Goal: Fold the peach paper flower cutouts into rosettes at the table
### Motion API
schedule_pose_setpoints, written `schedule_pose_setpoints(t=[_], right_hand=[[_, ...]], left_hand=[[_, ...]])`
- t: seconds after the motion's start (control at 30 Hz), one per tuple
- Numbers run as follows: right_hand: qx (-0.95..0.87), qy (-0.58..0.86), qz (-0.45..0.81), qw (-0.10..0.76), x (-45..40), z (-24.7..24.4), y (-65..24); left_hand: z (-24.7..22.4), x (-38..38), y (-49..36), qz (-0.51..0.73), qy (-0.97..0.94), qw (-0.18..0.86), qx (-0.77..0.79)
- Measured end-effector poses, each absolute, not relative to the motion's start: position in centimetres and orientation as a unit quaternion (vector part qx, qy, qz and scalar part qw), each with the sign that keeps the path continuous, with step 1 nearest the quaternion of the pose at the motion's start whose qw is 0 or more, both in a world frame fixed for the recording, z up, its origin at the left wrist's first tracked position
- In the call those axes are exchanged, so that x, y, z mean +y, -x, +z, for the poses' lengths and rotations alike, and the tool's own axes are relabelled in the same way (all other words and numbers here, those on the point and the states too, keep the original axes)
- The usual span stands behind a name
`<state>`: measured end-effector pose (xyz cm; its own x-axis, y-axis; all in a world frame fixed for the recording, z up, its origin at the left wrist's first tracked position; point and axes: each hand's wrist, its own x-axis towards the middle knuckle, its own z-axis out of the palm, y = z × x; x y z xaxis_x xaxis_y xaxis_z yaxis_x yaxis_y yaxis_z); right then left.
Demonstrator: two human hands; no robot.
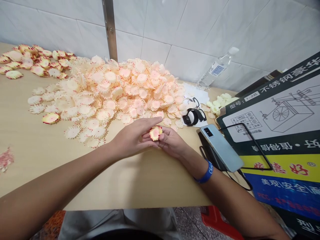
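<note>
Both hands meet over the table in front of a big heap of pale pink flower-like pieces (140, 80). Between them is a small yellow flower piece (155, 133) with red tips. My right hand (173, 141), with a blue wristband, pinches the piece at its right side by thumb and fingers. My left hand (133, 136) is cupped around its left side, thumb stretched above it and fingers apart below. Whether the left fingertips bear on the piece is partly hidden. A single yellow-and-red piece (50, 118) lies left of the heap.
More red-edged pieces (40, 65) lie at the back left, pink scraps (6, 160) at the left. To the right are a black watch (193, 117), a phone (221, 146) with cables, a bottle (216, 70), pale green pieces (221, 102) and a large printed box (282, 133).
</note>
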<state>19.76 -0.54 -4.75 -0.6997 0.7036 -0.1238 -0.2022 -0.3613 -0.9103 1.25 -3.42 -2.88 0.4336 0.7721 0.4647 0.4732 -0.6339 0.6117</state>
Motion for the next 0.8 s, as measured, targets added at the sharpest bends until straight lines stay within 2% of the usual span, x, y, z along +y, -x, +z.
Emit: schedule_pose_setpoints(t=[0.17, 0.53, 0.8], right_hand=[[-0.490, 0.294, 0.766, 0.293, -0.28, -5.06, -19.62], [-0.482, 0.291, 0.771, 0.299, -0.39, -5.07, -19.70], [-0.542, 0.294, 0.734, 0.284, -0.48, -5.36, -19.42]], left_hand=[[-3.45, -3.28, -1.46, 0.346, -0.856, 0.168, 0.344], [-3.58, -3.44, -1.45, 0.333, -0.820, 0.180, 0.429], [-3.52, -3.39, -1.73, 0.314, -0.844, 0.185, 0.394]])
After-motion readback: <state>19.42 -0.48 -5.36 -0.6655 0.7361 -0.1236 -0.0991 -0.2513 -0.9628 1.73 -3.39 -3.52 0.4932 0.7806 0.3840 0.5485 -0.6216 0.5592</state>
